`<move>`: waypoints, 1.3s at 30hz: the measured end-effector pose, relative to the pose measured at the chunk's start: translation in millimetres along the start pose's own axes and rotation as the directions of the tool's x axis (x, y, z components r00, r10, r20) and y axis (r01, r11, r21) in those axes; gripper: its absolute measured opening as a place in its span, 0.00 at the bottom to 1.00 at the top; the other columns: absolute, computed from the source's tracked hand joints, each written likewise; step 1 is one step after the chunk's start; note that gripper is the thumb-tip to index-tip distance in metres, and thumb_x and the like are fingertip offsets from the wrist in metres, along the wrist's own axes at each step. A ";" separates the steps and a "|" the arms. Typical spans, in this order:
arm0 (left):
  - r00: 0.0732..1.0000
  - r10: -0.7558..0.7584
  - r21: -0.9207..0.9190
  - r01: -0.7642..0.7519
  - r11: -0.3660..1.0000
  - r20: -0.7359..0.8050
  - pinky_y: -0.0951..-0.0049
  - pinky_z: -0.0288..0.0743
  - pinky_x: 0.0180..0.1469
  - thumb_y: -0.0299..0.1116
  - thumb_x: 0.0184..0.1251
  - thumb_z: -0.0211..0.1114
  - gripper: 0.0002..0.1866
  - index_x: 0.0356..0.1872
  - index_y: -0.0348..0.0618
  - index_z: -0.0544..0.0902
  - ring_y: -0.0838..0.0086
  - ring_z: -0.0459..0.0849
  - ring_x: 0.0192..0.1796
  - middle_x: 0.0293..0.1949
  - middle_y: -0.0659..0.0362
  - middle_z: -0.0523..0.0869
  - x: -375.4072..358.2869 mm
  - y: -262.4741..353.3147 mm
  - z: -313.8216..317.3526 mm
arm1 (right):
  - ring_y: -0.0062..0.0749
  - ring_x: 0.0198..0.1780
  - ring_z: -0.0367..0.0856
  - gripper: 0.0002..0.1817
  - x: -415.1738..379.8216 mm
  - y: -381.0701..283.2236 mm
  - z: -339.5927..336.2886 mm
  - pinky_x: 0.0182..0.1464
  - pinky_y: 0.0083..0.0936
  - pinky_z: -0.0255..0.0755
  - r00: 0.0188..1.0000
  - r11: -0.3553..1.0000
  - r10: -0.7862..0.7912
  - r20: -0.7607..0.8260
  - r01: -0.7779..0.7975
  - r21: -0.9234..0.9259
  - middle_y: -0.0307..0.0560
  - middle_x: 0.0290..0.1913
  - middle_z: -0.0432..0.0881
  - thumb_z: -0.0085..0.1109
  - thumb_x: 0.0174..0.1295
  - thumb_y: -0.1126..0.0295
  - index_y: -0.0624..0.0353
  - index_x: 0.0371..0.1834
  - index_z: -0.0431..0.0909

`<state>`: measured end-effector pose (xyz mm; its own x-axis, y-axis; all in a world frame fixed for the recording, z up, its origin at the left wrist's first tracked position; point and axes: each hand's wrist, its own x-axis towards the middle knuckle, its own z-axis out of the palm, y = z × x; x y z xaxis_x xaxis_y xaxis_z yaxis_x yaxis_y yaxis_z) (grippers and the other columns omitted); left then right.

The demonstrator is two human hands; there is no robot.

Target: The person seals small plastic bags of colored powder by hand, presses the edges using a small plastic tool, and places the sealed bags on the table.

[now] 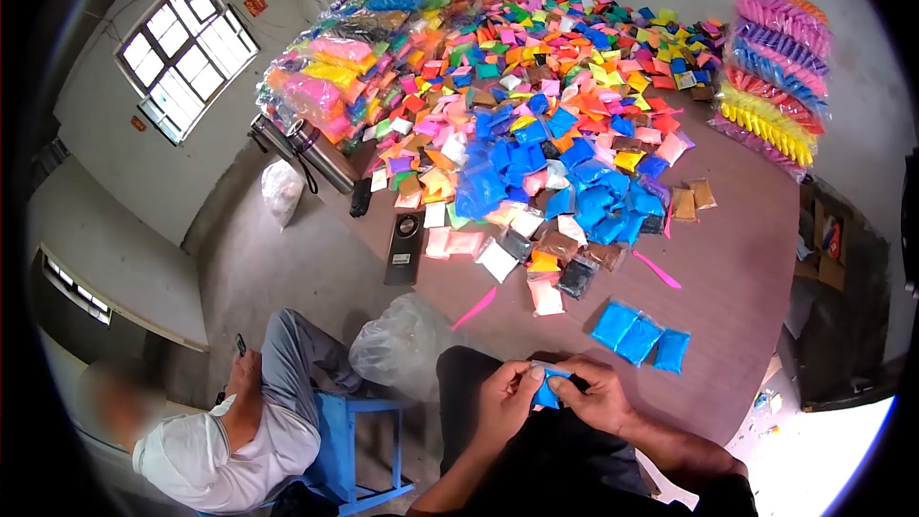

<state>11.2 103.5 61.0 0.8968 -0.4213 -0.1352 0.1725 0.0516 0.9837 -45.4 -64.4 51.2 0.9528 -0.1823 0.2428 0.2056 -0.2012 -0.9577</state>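
Note:
Over my lap, just off the table's near edge, my left hand (510,399) and my right hand (594,393) pinch a small blue packet (548,391) between thumbs and fingers. Parts of it are covered by my fingers. On the table to the right of my hands lie several flat blue packets (639,338) side by side. A pink plastic knife-like tool (657,270) rests beyond them, and a similar pink tool (475,308) lies at the near edge on the left.
A big heap of colored packets (536,67) covers the table's back (737,230). Stacked bags of pink, purple and yellow tools (780,72) stand back right. A phone (404,249) and steel flasks (321,155) are on the left. A seated person (230,440) holds a phone.

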 end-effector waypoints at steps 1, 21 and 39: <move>1.000 0.027 0.027 -0.027 0.999 -0.016 0.82 0.75 0.35 0.36 0.80 0.65 0.13 0.49 0.33 0.83 0.85 0.80 0.32 0.33 0.63 0.84 0.3 -1.4 -0.2 | 0.21 0.39 0.83 0.10 -1.7 1.3 1.2 0.41 0.20 0.77 1.000 1.000 0.002 0.001 -0.002 -0.002 0.43 0.38 0.86 0.68 0.70 0.74 0.65 0.51 0.87; 0.998 -0.037 0.119 0.031 0.992 0.052 0.82 0.73 0.39 0.36 0.79 0.67 0.14 0.50 0.32 0.84 0.86 0.79 0.37 0.36 0.63 0.86 -4.2 -5.5 -9.9 | 0.17 0.38 0.82 0.13 -4.2 8.8 -0.3 0.39 0.18 0.78 0.944 0.918 0.300 0.140 -0.326 0.228 0.39 0.42 0.86 0.66 0.73 0.72 0.64 0.56 0.84; 0.977 -0.094 0.087 0.079 0.993 0.191 0.82 0.70 0.38 0.36 0.77 0.69 0.13 0.48 0.34 0.84 0.87 0.78 0.36 0.35 0.65 0.84 -7.4 -8.3 -10.7 | 0.18 0.42 0.82 0.10 -2.6 1.6 -5.1 0.42 0.18 0.78 0.957 0.919 0.274 0.092 -0.289 0.268 0.39 0.43 0.85 0.66 0.72 0.75 0.64 0.53 0.85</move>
<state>7.5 115.9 52.6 0.7820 -0.5895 -0.2023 0.2065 -0.0612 0.9765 -48.7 -69.2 49.9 0.9890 -0.1414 -0.0442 -0.0263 0.1259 -0.9917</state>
